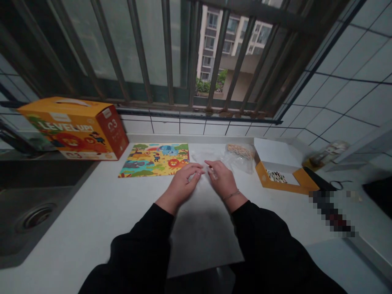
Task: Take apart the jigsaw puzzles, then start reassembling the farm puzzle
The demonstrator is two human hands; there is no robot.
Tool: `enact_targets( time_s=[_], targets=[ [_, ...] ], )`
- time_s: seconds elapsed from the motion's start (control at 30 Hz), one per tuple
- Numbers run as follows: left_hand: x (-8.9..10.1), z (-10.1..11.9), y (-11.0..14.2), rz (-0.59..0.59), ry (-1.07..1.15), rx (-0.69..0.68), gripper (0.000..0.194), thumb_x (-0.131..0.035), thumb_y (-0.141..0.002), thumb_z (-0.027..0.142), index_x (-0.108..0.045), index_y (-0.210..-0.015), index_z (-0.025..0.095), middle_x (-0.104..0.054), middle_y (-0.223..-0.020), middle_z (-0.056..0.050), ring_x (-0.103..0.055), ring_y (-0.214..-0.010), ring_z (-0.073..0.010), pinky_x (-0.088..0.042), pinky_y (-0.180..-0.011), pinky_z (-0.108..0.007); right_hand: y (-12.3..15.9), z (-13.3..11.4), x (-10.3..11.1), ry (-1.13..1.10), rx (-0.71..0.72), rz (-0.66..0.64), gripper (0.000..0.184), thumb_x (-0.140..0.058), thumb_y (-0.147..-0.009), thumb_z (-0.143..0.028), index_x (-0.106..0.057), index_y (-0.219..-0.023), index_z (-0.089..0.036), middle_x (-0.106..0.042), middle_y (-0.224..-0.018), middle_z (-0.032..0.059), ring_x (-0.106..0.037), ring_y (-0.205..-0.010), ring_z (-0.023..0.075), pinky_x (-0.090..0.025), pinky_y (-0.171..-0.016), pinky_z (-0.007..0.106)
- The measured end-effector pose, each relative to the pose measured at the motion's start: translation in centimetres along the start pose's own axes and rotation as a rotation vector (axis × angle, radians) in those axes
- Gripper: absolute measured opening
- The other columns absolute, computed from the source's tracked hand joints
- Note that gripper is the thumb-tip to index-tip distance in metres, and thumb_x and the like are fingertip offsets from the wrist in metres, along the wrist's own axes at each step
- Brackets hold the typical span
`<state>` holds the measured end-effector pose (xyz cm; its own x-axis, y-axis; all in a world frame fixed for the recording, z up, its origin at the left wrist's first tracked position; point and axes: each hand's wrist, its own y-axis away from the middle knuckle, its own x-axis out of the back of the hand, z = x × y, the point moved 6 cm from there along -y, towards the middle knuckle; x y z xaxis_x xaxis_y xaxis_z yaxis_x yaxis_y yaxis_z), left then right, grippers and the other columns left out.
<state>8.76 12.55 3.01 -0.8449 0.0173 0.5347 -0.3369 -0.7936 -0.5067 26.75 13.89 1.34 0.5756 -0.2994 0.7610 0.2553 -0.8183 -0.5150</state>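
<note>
My left hand (185, 182) and my right hand (223, 179) are close together above the white counter, fingertips facing each other. The fingers of both are curled, with thumbs drawn toward the index fingers. Whatever they pinch is too small or too see-through to make out. Just beyond the fingertips lies a crumpled clear plastic sheet or bag (203, 152). Left of my hands is a colourful animal picture board (154, 160) showing lions, an elephant and a hippo, its right edge close to my left fingers. A clear bag of light brown pieces (240, 155) lies right of my right hand.
An orange carton with a handle (75, 128) stands at the back left beside a sink (39, 216). An open yellow box with a white lid (275, 179) sits at the right, black-and-white pieces inside. Behind the counter are a tiled wall and a barred window (168, 53).
</note>
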Motion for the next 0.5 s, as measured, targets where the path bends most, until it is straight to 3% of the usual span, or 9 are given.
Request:
enact_targets(
  time_s=[0.13, 0.27, 0.37, 0.5],
  targets=[
    [3.7, -4.1, 1.6, 0.091, -0.323, 0.101, 0.034, -0.053, -0.104, 0.035, -0.076, -0.123, 0.019, -0.069, -0.148, -0.017, -0.059, -0.144, -0.0313, -0.043, -0.127, -0.052, 0.7, 2.3, 4.3, 0.083, -0.046, 0.252, 0.041, -0.048, -0.105, -0.023, -0.078, -0.133, -0.022, -0.071, -0.122, 0.0142, -0.067, -0.119, 0.0278, -0.057, -0.110, 0.044],
    [9.2, -9.7, 4.6, 0.063, -0.680, 0.385, 0.052, -0.056, -0.101, 0.036, -0.066, -0.147, 0.014, -0.048, -0.171, -0.022, -0.040, -0.160, -0.0438, -0.030, -0.131, -0.066, 1.3, 6.1, 7.2, 0.214, -0.162, 0.419, 0.042, -0.050, -0.100, -0.021, -0.079, -0.132, -0.025, -0.066, -0.128, 0.0167, -0.062, -0.127, 0.0321, -0.053, -0.115, 0.053],
    [11.9, -11.7, 6.6, -0.018, -0.808, 0.538, 0.060, -0.049, -0.105, 0.044, -0.057, -0.160, 0.020, -0.045, -0.174, -0.020, -0.036, -0.161, -0.0487, -0.030, -0.126, -0.074, 1.0, 8.5, 6.2, 0.281, -0.268, 0.316, 0.048, -0.052, -0.099, -0.022, -0.071, -0.143, -0.019, -0.061, -0.142, 0.0192, -0.059, -0.134, 0.0326, -0.051, -0.116, 0.052],
    [12.0, -11.8, 7.2, -0.153, -0.860, 0.567, 0.065, -0.044, -0.109, 0.050, -0.050, -0.167, 0.023, -0.042, -0.175, -0.021, -0.036, -0.161, -0.0501, -0.029, -0.124, -0.076, 1.2, 8.4, 4.6, 0.447, -0.402, 0.174, 0.080, -0.072, -0.096, -0.041, -0.045, -0.167, -0.016, -0.030, -0.175, 0.0261, -0.042, -0.153, 0.0452, -0.043, -0.121, 0.063]
  ],
)
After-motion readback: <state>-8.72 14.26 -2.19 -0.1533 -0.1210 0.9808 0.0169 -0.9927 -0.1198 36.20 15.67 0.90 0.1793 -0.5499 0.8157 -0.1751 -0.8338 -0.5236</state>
